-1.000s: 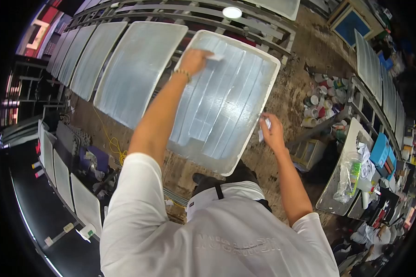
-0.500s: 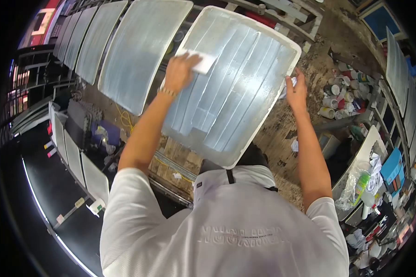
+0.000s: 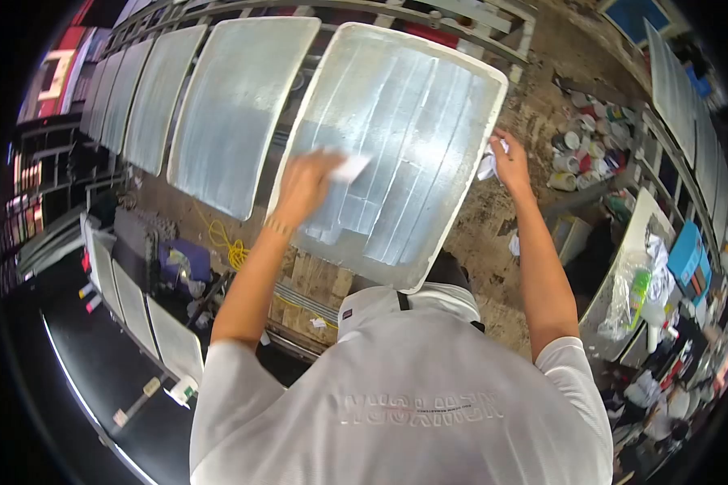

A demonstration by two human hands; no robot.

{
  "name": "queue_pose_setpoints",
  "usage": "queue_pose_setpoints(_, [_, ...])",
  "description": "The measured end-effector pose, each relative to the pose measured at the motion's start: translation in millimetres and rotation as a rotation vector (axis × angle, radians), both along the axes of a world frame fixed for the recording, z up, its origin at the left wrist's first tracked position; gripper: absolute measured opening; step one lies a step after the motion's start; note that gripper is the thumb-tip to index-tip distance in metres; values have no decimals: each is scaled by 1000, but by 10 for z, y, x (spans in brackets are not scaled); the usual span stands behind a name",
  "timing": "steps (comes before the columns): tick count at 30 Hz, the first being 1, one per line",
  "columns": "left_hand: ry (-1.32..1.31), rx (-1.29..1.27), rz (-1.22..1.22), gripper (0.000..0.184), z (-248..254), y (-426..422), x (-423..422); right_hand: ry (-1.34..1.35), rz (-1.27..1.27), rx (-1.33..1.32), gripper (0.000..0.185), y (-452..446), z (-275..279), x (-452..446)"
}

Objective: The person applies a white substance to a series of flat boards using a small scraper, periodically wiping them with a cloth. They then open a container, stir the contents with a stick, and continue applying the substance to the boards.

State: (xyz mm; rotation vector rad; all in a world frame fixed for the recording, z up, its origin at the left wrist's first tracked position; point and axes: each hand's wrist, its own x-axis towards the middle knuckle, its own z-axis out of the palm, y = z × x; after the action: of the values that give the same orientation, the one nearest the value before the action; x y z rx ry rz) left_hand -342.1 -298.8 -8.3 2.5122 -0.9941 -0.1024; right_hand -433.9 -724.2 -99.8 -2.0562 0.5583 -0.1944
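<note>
A large pale panel (image 3: 416, 105) with rounded corners and a whitish rim stretches out in front of me, its face covered in glossy streaks and raised lines running lengthwise. My left hand (image 3: 303, 186) is closed on a flat white card-like spreader (image 3: 352, 168), blurred by motion, over the panel's left half. Beside the panel's right edge, my right hand (image 3: 513, 166) has its fingers closed around a crumpled white paper or cloth (image 3: 487, 166). Whether those fingers also touch the rim, I cannot tell.
Similar panels (image 3: 239, 105) stand in a row at the left. Used cups (image 3: 586, 149) lie heaped on the worn floor (image 3: 481, 234) at the right. Nearby, a cluttered bench (image 3: 603, 279) holds a plastic bag and a green bottle (image 3: 641, 287). Yellow cord (image 3: 236, 255) lies at lower left.
My left hand and the white spreader have moved down the panel, toward me. My right hand stays by the right edge. The whole view has shifted slightly.
</note>
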Motion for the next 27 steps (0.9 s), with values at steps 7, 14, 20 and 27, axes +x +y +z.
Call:
queue_pose_setpoints(7, [-103, 117, 15, 35, -146, -2261, 1736, 135, 11, -95, 38, 250, 306, -354])
queue_pose_setpoints(14, [-156, 231, -116, 34, -256, -2087, 1540, -73, -8, -100, 39, 398, 201, -456])
queue_pose_setpoints(20, [-116, 141, -144, 41, -240, -874, 180, 92, -22, -111, 39, 400, 174, -394])
queue_pose_setpoints(27, [-1, 127, -13, 51, -49, 372, -1606, 26, 55, -37, 38, 157, -1, -269])
